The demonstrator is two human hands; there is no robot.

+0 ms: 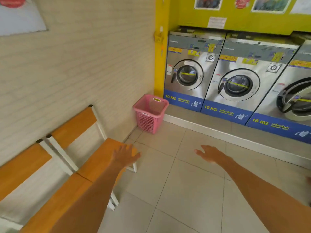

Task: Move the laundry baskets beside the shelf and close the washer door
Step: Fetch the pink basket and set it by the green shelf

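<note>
Reaching forward, left hand point(125, 156) and right hand point(211, 154), fingers spread, empty.

The laundry basket point(150, 113) is pink with a perforated grid pattern on its walls. The washers point(188, 71) are silver steel with blue bands along the bottom bearing yellow and white lettering, set against a bright yellow wall point(185, 15). The chairs point(79, 132) have orange seats and backs on white frames, the side wall point(75, 56) is beige with fine horizontal ribbing, and the floor point(185, 190) is pale grey tile.
</note>
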